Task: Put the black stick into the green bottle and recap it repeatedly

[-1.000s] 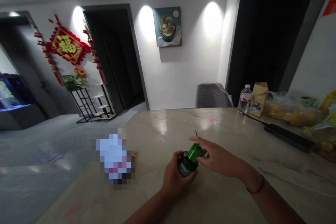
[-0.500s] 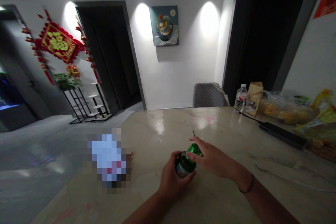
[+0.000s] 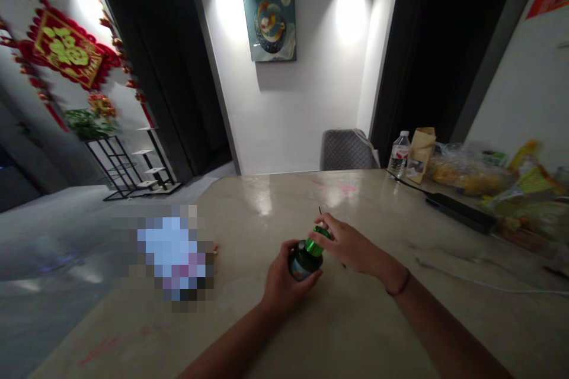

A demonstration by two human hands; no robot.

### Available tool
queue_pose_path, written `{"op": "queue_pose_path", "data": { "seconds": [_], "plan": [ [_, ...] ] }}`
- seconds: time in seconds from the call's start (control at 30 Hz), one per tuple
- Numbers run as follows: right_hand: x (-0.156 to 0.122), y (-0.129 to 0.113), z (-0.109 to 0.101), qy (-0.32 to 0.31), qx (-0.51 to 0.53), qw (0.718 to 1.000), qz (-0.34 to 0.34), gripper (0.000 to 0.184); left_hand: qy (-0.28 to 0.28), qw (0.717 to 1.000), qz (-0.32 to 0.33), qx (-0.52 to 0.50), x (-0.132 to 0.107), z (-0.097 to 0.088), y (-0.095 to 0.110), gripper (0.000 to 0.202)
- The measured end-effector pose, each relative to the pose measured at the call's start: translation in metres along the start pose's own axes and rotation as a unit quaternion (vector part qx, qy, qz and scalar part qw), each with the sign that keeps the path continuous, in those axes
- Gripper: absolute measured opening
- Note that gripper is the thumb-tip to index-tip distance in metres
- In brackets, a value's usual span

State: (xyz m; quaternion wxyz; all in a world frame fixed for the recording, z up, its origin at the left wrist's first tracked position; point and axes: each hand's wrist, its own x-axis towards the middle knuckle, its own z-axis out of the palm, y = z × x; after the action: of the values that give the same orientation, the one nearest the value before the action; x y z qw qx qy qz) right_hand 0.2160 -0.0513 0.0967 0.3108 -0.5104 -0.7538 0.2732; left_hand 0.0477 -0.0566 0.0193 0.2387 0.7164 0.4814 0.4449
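A dark, squat bottle (image 3: 304, 264) with a label on its side is tilted above the table, and the fingers of my left hand (image 3: 283, 281) are wrapped round it. At its top sits a shiny green cap (image 3: 316, 241), which my right hand (image 3: 345, 244) grips between thumb and fingers. Whether the cap is still joined to the bottle's neck I cannot tell. A thin dark stick (image 3: 320, 211) pokes up beyond my right fingers; what it belongs to is hidden.
On the pale marble table (image 3: 249, 331), a blurred-out bluish item (image 3: 171, 254) lies to the left. At the right stand a water bottle (image 3: 399, 155), a brown paper bag (image 3: 421, 154), a black elongated device (image 3: 460, 211) and plastic food bags (image 3: 471, 174). A grey chair (image 3: 348, 150) stands behind.
The view has shifted, so the room sits higher and further left. Both hands appear slightly up and left in it, still gripping the bottle and the green cap.
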Motion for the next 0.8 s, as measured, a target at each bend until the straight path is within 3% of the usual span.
{"op": "queue_pose_path", "data": {
  "seconds": [0.5,0.7,0.8],
  "plan": [
    [-0.0001,0.0027,-0.0024,0.002,-0.035,0.999,-0.018,0.021,-0.010,1.000,-0.011,-0.003,0.0011,0.0013,0.0000,0.054],
    [0.0006,0.0082,-0.0007,0.001,0.047,0.998,-0.041,0.063,0.002,1.000,-0.020,-0.003,0.0019,0.0007,-0.0008,0.055],
    [0.0016,0.0075,0.0023,0.031,0.030,0.999,-0.023,0.062,0.005,1.000,-0.016,0.003,0.0013,0.0008,-0.0004,0.054]
  ]
}}
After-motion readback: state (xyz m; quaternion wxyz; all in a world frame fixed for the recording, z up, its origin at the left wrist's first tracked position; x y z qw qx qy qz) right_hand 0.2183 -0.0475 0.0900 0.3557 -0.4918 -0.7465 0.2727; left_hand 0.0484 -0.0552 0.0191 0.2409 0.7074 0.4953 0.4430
